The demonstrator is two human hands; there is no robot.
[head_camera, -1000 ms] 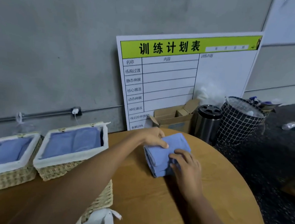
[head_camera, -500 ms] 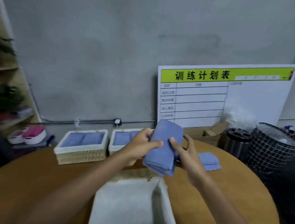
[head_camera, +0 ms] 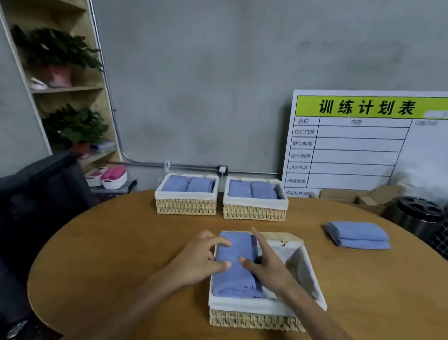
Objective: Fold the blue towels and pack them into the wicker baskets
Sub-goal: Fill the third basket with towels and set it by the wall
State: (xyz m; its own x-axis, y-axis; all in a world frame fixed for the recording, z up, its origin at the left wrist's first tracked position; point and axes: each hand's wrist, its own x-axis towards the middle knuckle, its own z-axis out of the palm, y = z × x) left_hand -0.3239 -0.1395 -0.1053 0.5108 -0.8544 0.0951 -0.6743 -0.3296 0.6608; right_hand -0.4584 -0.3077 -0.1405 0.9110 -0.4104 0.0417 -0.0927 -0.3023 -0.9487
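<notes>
A folded blue towel [head_camera: 234,272] lies in the left half of the near wicker basket [head_camera: 255,320], whose right half shows bare white liner. My left hand [head_camera: 201,260] hovers at the towel's left edge with fingers spread and relaxed. My right hand [head_camera: 266,265] is over the towel's right side, fingers extended, holding nothing. Another folded blue towel [head_camera: 358,234] rests on the table to the right. Two wicker baskets at the back, one on the left [head_camera: 185,207] and one on the right [head_camera: 254,213], each hold two folded blue towels.
The round wooden table [head_camera: 128,256] carries everything. A dark chair [head_camera: 22,206] stands at the left, a shelf with plants [head_camera: 63,74] behind it. A whiteboard [head_camera: 382,145], cardboard boxes, a metal bin [head_camera: 416,216] and a wire basket sit at the right.
The towel that both hands held in the air now lies inside the near basket. Both hands have let go of it and opened. The view has swung left and down.
</notes>
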